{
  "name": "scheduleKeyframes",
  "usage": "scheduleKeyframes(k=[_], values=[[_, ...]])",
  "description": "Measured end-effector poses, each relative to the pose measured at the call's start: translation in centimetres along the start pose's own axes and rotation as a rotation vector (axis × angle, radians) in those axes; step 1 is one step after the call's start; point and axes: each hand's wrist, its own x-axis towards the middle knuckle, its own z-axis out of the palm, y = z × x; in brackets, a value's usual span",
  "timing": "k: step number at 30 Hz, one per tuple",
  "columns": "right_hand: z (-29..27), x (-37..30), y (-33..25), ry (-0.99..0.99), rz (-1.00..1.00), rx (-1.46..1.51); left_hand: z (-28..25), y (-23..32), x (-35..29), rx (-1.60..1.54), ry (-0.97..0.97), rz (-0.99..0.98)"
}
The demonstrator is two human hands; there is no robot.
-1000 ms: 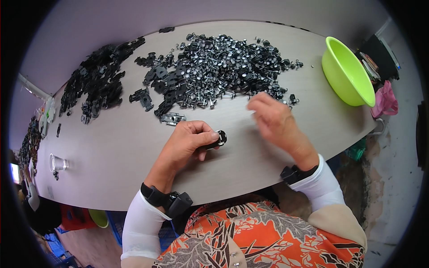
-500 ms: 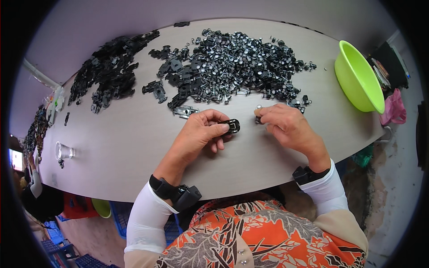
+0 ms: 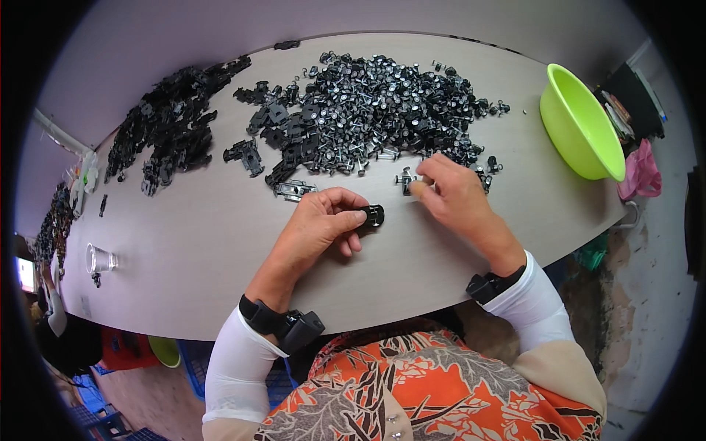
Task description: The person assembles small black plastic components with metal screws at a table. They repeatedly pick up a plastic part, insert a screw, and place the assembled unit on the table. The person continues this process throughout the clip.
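My left hand (image 3: pixel 323 224) pinches a small black toy car chassis (image 3: pixel 373 215) between thumb and fingers, just above the table. My right hand (image 3: pixel 454 195) is at the near edge of a large pile of small wheel-and-axle pieces (image 3: pixel 390 110), thumb and fingers apart. Right by its thumb tip is a small wheel-and-axle piece (image 3: pixel 404 178); whether they touch, I cannot tell. Beyond my left hand lies a silvery chassis (image 3: pixel 296 191). Dark chassis parts (image 3: pixel 276 117) are mixed into the pile's left side.
A heap of black chassis parts (image 3: pixel 173 125) lies at the far left. On the left stands a clear plastic cup (image 3: pixel 101 259). A lime green basin (image 3: pixel 585 132) is at the right, with a pink bag (image 3: pixel 642 173) beside it. Another person's sleeve (image 3: pixel 56 314) shows far left.
My right fingers have parted, and the small wheel piece now shows beside the thumb. My left hand still holds the black chassis. The whole view has shifted slightly.
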Motion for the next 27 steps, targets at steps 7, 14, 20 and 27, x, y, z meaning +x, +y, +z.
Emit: scheduleKeyframes(k=[7,14,20,27], values=[[2.1,1.1,0.1,0.004,-0.132,-0.218,-0.2,0.2,0.0,-0.080,-0.020,-0.020],[0.2,0.7,0.5,0.041,0.209,0.376,-0.4,0.2,0.0,-0.140,-0.005,-0.041],[-0.7,1.2,0.7,-0.041,0.517,0.794,-0.3,0.4,0.1,-0.135,0.000,-0.047],[-0.6,0.9,1.0,-0.033,0.448,0.992,-0.3,0.4,0.1,-0.157,-0.022,-0.080]])
